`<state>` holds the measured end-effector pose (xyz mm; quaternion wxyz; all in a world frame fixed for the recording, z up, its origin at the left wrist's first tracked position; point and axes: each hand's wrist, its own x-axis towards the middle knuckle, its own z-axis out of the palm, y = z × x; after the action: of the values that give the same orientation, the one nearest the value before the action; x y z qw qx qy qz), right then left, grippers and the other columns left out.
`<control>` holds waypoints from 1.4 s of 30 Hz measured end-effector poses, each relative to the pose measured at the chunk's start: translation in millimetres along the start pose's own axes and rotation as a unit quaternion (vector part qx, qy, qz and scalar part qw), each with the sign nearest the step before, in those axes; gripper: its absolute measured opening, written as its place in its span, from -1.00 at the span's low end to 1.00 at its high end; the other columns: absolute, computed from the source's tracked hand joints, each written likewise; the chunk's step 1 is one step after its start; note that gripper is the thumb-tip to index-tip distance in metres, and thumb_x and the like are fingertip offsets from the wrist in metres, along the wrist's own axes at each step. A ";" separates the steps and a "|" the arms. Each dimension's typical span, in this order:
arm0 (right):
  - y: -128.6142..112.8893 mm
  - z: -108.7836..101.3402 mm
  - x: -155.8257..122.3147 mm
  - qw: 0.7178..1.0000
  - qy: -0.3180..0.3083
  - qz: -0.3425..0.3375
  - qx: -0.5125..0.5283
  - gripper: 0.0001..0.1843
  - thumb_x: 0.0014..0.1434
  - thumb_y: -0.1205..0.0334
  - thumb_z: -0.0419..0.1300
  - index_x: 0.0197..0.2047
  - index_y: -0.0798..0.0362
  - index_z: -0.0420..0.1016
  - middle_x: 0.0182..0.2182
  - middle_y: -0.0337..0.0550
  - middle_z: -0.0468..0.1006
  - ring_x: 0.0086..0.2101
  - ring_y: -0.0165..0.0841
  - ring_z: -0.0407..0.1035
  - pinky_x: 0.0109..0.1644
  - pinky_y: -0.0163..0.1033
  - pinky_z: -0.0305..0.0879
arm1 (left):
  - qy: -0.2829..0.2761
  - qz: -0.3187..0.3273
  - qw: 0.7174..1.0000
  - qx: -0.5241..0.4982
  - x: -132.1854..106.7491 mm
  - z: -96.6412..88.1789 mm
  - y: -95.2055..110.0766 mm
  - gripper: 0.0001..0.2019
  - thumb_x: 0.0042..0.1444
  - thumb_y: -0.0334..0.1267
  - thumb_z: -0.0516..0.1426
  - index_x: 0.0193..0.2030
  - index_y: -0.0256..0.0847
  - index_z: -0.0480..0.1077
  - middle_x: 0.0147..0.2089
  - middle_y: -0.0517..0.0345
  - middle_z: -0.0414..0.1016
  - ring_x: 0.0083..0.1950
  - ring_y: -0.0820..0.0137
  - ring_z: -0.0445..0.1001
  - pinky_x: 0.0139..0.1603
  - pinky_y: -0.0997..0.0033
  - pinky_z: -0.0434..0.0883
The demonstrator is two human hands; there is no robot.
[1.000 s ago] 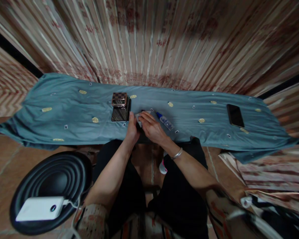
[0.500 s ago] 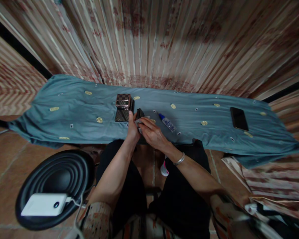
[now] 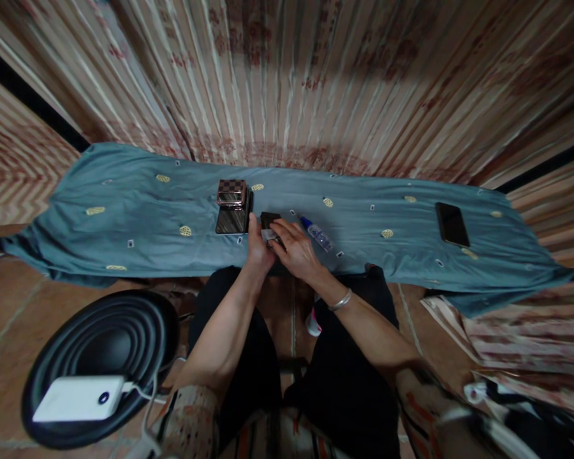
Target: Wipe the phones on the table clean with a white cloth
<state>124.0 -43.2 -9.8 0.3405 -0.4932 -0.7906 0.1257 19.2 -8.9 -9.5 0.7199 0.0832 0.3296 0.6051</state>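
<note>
Both hands meet at the near edge of a table covered with a teal cloth (image 3: 124, 217). My left hand (image 3: 257, 245) grips a small dark box-like object (image 3: 270, 220) from its left side. Over the same object, my right hand (image 3: 296, 247) presses a small pale cloth or pad (image 3: 269, 234) with curled fingers. A silver bangle (image 3: 340, 299) circles my right wrist. What the dark object is cannot be made out.
A checkered metallic box on a dark slab (image 3: 231, 203) lies left of the hands. A small blue-capped bottle (image 3: 316, 233) lies to their right, a black phone (image 3: 452, 224) far right. A black ribbed stool (image 3: 95, 357) carries a white power bank (image 3: 79, 398). Striped curtains hang behind.
The dark object, hidden under the hands a second ago, now shows above them. My right hand has shifted slightly over it with the pale cloth. The camera view wobbled.
</note>
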 end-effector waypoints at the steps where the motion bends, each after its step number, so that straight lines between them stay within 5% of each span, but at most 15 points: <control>1: 0.4 -1.0 0.2 1.000 -0.004 -0.001 -0.007 -0.61 0.36 0.20 0.14 0.21 0.09 0.48 0.22 0.08 0.48 0.20 -0.11 0.35 0.34 0.08 0.27 | -0.001 -0.006 1.000 0.002 0.5 -1.0 0.4 -0.49 0.29 0.19 0.01 -0.33 -0.24 0.49 -0.43 0.08 0.54 -0.22 0.31 0.59 -0.13 0.37 0.51; 6: 5.0 -9.2 -0.7 0.999 -0.008 -0.012 -0.029 -0.66 0.36 0.21 0.16 0.13 0.13 0.54 0.22 0.10 0.48 0.20 -0.11 0.35 0.35 0.07 0.28 | -0.009 -0.029 1.000 0.008 -0.3 -3.1 5.3 -0.44 0.29 0.23 -0.04 -0.25 -0.22 0.53 -0.36 0.01 0.59 -0.25 0.30 0.58 -0.26 0.38 0.50; 15: 23.9 -15.8 -5.5 1.000 0.002 0.012 -0.027 -0.65 0.38 0.13 0.13 0.15 0.04 0.53 0.19 0.07 0.51 0.20 -0.12 0.38 0.36 0.10 0.24 | -0.028 -0.017 0.999 0.017 -5.5 2.6 13.3 -0.33 0.20 0.35 -0.04 -0.20 -0.29 0.51 -0.19 -0.16 0.62 0.02 0.06 0.59 0.02 0.13 0.52; 22: 18.6 -12.5 -4.0 1.000 0.003 0.004 -0.026 -0.58 0.35 0.11 0.18 0.20 0.09 0.50 0.25 0.12 0.45 0.25 -0.08 0.32 0.38 0.13 0.21 | -0.023 -0.031 0.999 0.011 -8.3 1.5 10.8 -0.40 0.31 0.22 -0.08 -0.24 -0.28 0.52 -0.35 -0.04 0.61 -0.10 0.16 0.63 -0.04 0.21 0.54; 35: 14.2 -11.9 -1.7 1.000 -0.001 0.023 -0.013 -0.55 0.31 0.07 0.24 0.20 0.09 0.49 0.28 0.12 0.41 0.28 -0.08 0.28 0.40 0.10 0.18 | -0.030 -0.026 0.999 0.010 -8.2 -2.0 15.5 -0.41 0.31 0.19 -0.07 -0.12 -0.32 0.54 -0.27 -0.08 0.65 -0.04 0.13 0.63 0.01 0.19 0.54; 42: 21.2 -18.7 -4.4 0.992 0.002 0.092 0.084 -0.64 0.28 0.09 0.26 0.12 -0.03 0.54 0.05 -0.08 0.64 0.01 -0.20 0.54 0.16 -0.09 0.42 | -0.017 -0.020 0.999 0.024 -9.2 -0.5 20.4 -0.42 0.35 0.12 -0.11 -0.17 -0.34 0.54 -0.24 -0.15 0.65 0.03 0.12 0.61 0.08 0.16 0.52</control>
<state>152.4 -39.4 -9.2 0.3698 -0.5336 -0.7277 0.2214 1.8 -12.4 4.1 0.7351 0.1035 0.3333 0.5812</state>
